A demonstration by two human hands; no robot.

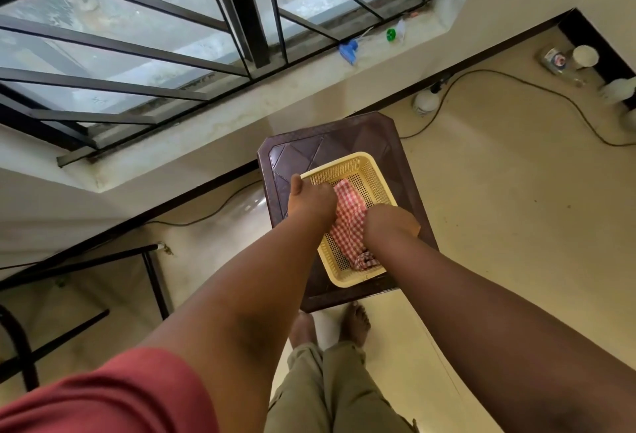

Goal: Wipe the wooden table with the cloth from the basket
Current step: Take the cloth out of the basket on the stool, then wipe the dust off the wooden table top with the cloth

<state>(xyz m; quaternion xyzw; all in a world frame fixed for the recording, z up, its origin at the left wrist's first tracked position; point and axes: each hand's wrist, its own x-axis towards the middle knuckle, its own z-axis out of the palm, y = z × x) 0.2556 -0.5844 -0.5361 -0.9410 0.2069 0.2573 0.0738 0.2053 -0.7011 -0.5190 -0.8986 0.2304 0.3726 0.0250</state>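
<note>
Both hands are down in the yellow basket, which sits on the small dark counter near the window wall. The left hand is at the basket's 10 o'clock corner, thumb against the rim; its fingers are hidden, so whether they grip the red-checked cloth I cannot tell. The right hand is at about 4 o'clock, curled down onto the cloth, apparently gripping it, though its fingertips are hidden too. The cloth lies inside the basket, running from the middle toward the 6 o'clock edge, where it bunches up.

Risks, as I judge them: the basket is light and perforated, so a snagged cloth could drag it along on the lift. It also covers much of the counter, so wiping around it would leave patches untouched or push it off an edge.
</note>
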